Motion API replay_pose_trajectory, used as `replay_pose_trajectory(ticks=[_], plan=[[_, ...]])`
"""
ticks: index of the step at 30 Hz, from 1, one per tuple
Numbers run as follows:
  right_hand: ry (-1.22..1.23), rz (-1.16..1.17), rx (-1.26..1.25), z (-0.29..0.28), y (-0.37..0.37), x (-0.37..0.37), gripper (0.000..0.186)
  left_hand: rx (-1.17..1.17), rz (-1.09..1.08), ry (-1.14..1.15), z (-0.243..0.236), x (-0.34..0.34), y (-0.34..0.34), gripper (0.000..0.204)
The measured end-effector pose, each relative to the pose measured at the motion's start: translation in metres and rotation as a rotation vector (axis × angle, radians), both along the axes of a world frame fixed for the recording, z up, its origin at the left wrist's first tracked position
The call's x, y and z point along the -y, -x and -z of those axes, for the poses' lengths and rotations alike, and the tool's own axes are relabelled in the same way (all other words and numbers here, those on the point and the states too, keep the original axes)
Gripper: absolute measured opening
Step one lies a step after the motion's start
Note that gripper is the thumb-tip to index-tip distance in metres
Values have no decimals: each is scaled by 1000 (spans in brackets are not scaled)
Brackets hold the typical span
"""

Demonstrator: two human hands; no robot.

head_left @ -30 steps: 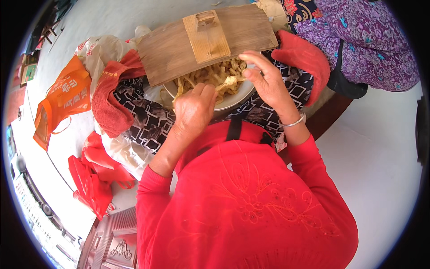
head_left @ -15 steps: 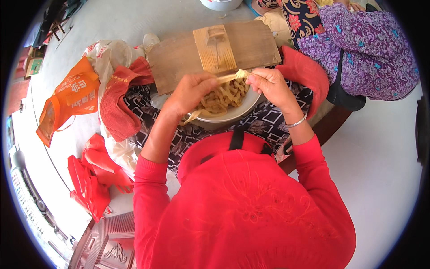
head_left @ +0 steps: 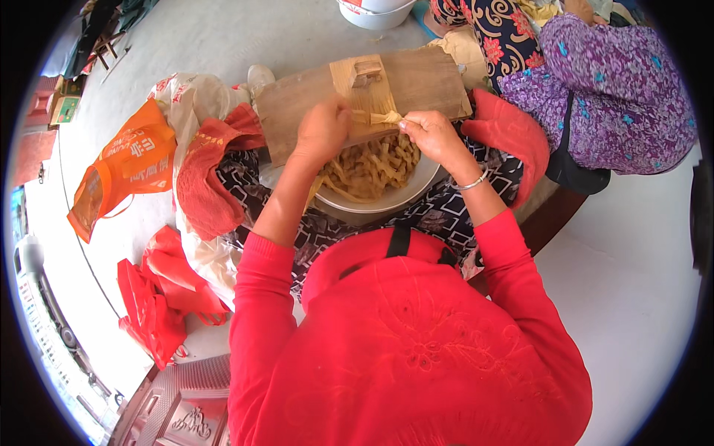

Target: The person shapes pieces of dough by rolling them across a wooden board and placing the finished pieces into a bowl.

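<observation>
A pale yellow knotted strip (head_left: 387,117), perhaps a food strip though its kind is unclear, stretches between my hands over the near edge of a wooden board. Thumb and fingers of my right hand (head_left: 433,135) pinch it beside the knot. My left hand (head_left: 324,131) is curled at its other end, somewhat blurred by motion. Below them, a white basin (head_left: 405,199) holds many tan, tangled strips (head_left: 372,169). The wooden board (head_left: 424,82) lies across my lap behind the basin, with a lighter wooden piece and small block (head_left: 364,72) on top.
Red towels (head_left: 204,182) lie over both my knees. Orange (head_left: 137,156) and red bags (head_left: 160,290) are at the left. A person in purple floral clothing (head_left: 610,89) sits close at the right. Another white basin (head_left: 375,15) stands on the floor at the far side.
My right hand has shifted slightly left and down, and my left hand has moved right with its fingers curled in more. The knot now sits over the board rather than above the basin's edge.
</observation>
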State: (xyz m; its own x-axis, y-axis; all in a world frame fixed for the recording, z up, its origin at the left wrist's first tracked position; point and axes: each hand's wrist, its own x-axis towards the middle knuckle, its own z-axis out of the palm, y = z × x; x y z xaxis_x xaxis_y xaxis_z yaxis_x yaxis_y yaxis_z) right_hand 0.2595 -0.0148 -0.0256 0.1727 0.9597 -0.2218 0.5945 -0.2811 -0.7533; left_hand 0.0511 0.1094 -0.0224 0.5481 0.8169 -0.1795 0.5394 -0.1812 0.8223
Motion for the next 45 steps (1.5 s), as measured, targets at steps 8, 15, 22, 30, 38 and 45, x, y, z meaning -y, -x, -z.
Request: replay_pose_trajectory(ticks=[8,15,22,30,38,45], plan=[[-200,-232,313,-37,22,60,34,368,-179,378,-1,47,48,15],[190,-355,586,31,58,30,21,489,-240,715,13,88,43,14],[141,-279,523,71,68,7,21,561,-258,792,19,93,43,14],[159,322,-932,4,69,39,11,452,-223,605,9,106,38,25],[-57,340,-899,-4,69,51,11,470,-57,644,19,107,40,24],[-138,430,-829,-1,69,58,10,528,-137,827,8,115,37,26]])
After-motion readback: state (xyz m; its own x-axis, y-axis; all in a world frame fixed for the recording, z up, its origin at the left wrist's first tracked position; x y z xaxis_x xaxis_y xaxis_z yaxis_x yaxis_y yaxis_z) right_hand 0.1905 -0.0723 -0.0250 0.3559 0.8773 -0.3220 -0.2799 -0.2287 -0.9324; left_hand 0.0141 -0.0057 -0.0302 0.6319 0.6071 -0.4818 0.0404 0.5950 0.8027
